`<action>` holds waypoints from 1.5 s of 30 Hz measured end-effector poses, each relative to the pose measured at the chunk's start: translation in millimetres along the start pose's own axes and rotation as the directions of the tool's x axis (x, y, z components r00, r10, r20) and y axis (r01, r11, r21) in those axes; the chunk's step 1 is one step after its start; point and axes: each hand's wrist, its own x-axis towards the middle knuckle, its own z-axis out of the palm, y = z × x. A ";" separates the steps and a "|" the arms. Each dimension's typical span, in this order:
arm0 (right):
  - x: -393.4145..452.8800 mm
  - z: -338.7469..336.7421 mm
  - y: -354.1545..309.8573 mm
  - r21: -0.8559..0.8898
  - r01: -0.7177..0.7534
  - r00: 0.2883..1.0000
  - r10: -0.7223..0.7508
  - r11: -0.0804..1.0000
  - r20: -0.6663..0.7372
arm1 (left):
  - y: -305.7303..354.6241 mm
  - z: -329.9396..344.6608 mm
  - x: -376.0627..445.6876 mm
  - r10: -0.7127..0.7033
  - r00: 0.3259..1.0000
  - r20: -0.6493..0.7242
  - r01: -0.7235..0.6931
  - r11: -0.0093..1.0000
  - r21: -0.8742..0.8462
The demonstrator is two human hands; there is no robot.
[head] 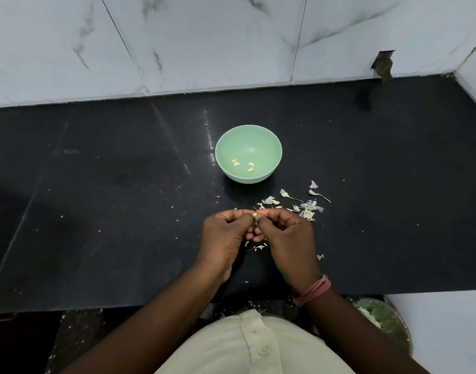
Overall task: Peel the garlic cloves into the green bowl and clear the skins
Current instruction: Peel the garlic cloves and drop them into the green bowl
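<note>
**Garlic clove pinched between both hands over the black counter**

No brand, label or writing could be read anywhere in the frame.

At the centre of the frame, the left hand and the right hand were brought together, fingertips meeting, both pinching one small pale garlic clove just above the black counter. The clove showed only as a cream-coloured nub between the thumbs; how much skin it carried could not be told.

The green bowl stood just above the hands, upright on the counter, pale mint and smooth. Inside it, toward its lower wall, lay a few peeled cloves, yellowish and curved, in two little groups.

Right of centre, between the bowl and the right hand, garlic skins lay scattered: papery white flakes, some with thin stalks, and a few unpeeled pieces among them. More flakes lay under the hands. A pink band circled the right wrist.
</note>
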 end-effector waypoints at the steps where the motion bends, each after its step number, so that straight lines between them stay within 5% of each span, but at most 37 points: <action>1: 0.7 -0.2 0.5 0.028 -0.021 1.000 0.021 0.999 -0.002 | 0.0 -0.6 0.6 -0.002 1.000 0.001 0.002 1.000 -0.001; 7: 1.9 -1.2 -0.9 0.205 -0.140 0.990 0.136 0.969 0.032 | -1.6 -3.7 4.3 0.007 1.000 -0.011 -0.007 1.000 0.015; 17: 2.5 -0.4 -4.3 0.064 -0.057 0.998 0.056 0.996 0.030 | -5.6 -5.9 3.4 0.151 0.988 0.031 -0.154 0.962 0.226; 29: 1.8 0.1 -9.6 0.092 -0.093 0.995 0.096 0.991 -0.027 | 0.1 -8.7 -7.4 0.217 0.970 0.114 -0.242 0.922 0.303; 34: -0.8 1.7 -11.6 0.058 -0.098 0.995 0.099 0.994 -0.022 | -2.0 -9.8 -4.8 0.359 0.931 0.071 -0.354 0.832 0.427; 39: -2.3 0.4 -8.9 -0.199 0.029 0.998 -0.041 0.980 -0.053 | -1.3 -12.0 -7.3 0.457 0.885 0.085 -0.422 0.711 0.563; 45: -3.9 -0.7 -13.2 -0.567 0.183 0.970 -0.242 0.803 -0.030 | 3.1 -12.3 -8.7 0.550 0.806 0.220 -0.518 0.473 0.713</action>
